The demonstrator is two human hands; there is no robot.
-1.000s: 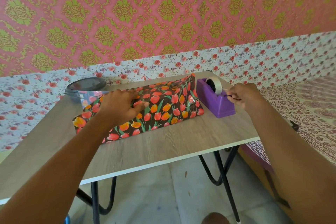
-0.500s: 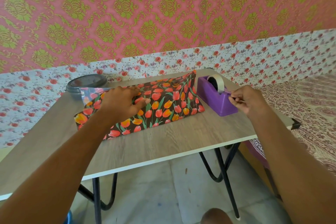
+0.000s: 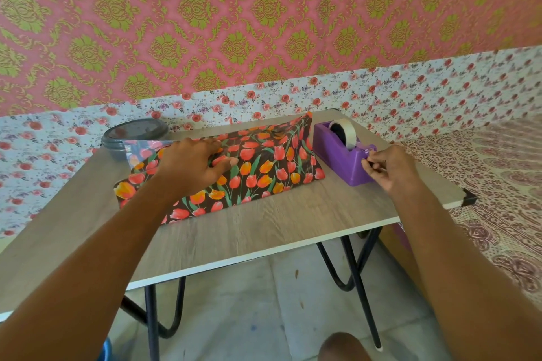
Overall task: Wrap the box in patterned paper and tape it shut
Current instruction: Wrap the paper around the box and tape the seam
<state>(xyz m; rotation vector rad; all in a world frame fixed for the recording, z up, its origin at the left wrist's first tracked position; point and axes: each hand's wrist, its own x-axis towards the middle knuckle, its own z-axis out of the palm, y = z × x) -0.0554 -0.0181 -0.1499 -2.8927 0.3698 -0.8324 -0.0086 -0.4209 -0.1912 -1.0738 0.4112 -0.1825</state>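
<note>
The box lies under dark tulip-patterned paper [image 3: 264, 167] in the middle of the wooden table [image 3: 264, 231]; none of the box itself shows. My left hand [image 3: 193, 164] presses flat on top of the folded paper, fingers spread. To its right stands a purple tape dispenser [image 3: 340, 152] with a white tape roll [image 3: 347, 133]. My right hand [image 3: 387, 167] is at the dispenser's near end, fingertips pinching the tape end by the cutter.
A grey round lidded container [image 3: 132, 135] stands at the table's back left, behind the paper. The table's right corner [image 3: 467, 199] has a black cap. A patterned bedspread [image 3: 498, 184] lies to the right. Black hairpin legs [image 3: 357, 272] stand below the front edge.
My right hand has moved a little toward me along the dispenser, to its cutter end. My left hand stays pressed on the paper.
</note>
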